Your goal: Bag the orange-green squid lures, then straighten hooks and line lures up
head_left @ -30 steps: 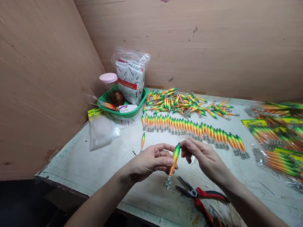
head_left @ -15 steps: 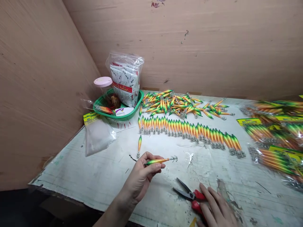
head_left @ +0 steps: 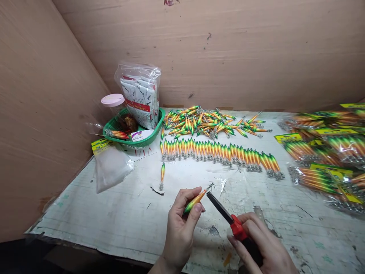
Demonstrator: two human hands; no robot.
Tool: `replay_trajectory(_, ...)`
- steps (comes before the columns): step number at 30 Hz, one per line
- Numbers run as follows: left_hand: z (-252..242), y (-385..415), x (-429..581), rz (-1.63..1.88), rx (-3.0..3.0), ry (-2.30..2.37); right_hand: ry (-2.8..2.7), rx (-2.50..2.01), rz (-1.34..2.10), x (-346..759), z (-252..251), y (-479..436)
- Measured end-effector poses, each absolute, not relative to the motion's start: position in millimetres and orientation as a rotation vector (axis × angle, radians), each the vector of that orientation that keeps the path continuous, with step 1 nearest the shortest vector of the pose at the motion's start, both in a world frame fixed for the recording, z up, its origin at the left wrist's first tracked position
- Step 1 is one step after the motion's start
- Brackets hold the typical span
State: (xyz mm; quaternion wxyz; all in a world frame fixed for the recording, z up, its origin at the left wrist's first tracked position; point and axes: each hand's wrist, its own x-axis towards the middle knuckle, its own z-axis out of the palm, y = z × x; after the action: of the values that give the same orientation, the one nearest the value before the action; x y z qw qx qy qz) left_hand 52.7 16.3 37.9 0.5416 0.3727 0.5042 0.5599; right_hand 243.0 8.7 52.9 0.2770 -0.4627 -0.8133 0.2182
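Between the thumb and fingers of my left hand (head_left: 182, 224) is a green and orange fishing lure (head_left: 196, 200), its hooked metal end pointing up and to the right. My right hand (head_left: 265, 243) grips the red handles of long-nosed pliers (head_left: 221, 207). The plier tips are close to the lure's hook end; whether they touch it I cannot tell. A single lure (head_left: 162, 176) lies on the table beyond my left hand. Farther back, a long row of lures (head_left: 212, 149) lies side by side, hooks toward me.
Behind the row is a loose pile of lures (head_left: 199, 123). A green basket (head_left: 145, 140) with a lidded jar and a bag of packets stands back left, beside clear plastic bags (head_left: 111, 167). Packed lures (head_left: 319, 179) lie at right. Wooden walls (head_left: 228, 57) close the back and left.
My right hand has lifted the pliers off the table and brought their tips near the lure. My left hand has tilted the lure's hook end upward. The view has shifted right.
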Motion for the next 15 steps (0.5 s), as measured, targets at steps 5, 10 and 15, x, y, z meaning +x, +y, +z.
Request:
replay_trajectory(5,39.6,16.3,55.9,1.294,0.904,1.205,-2.162,-1.249,0.596,239.7,56.5,12.3)
replay_trajectory(10,31.9,15.0,59.9,1.373,0.705,1.267,-2.18,-1.256,0.624,242.2,61.7,11.3)
replay_trajectory(15,38.6,15.8,58.8,1.373,0.856,1.308,-2.178,-1.282,0.664,242.0,60.4,10.2)
